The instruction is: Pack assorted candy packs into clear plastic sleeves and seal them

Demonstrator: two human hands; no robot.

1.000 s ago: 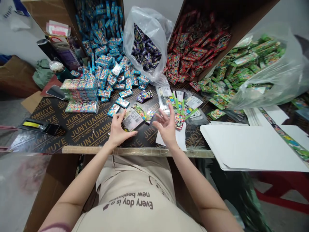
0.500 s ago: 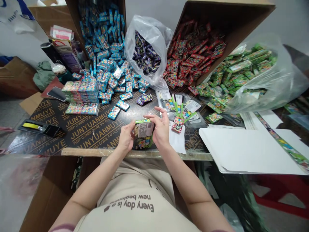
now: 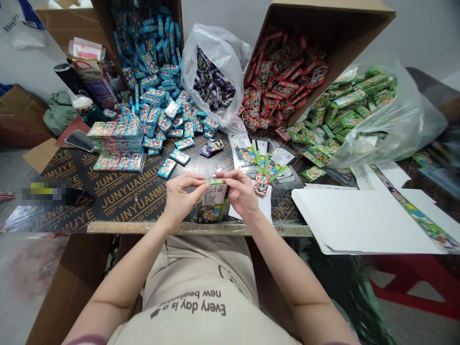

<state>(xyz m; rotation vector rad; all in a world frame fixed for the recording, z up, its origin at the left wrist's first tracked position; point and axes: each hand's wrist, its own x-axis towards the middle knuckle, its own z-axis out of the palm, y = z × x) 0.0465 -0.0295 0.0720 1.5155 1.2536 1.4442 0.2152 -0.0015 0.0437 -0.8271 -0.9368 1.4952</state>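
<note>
A dark printed packet [image 3: 211, 212] with a green strip along its top stands upright near the table's front edge. My left hand [image 3: 182, 199] is closed at the top left corner of the packet, thumb and fingers pinching its upper edge. On the other side, my right hand [image 3: 242, 194] pinches the top right corner. To the right of my right hand lie a small red box [image 3: 262, 184] and several flat clear-and-black printed pouches [image 3: 247, 155] with green strips. Beyond my hands are two loose blue boxes [image 3: 167, 168] and a small purple pack [image 3: 212, 147].
Blue boxes [image 3: 154, 96] spill from a carton at the back left. A clear bag [image 3: 192, 62] holds purple packs; a carton [image 3: 345, 52] holds red ones. Green packs [image 3: 370, 91] fill another bag. White sheets [image 3: 359, 220] lie right; bundled boxes [image 3: 117, 162] stand left.
My left hand has shifted from the packet's left side up to its top edge. My right hand's fingers have closed down onto the top right corner. The view has moved slightly.
</note>
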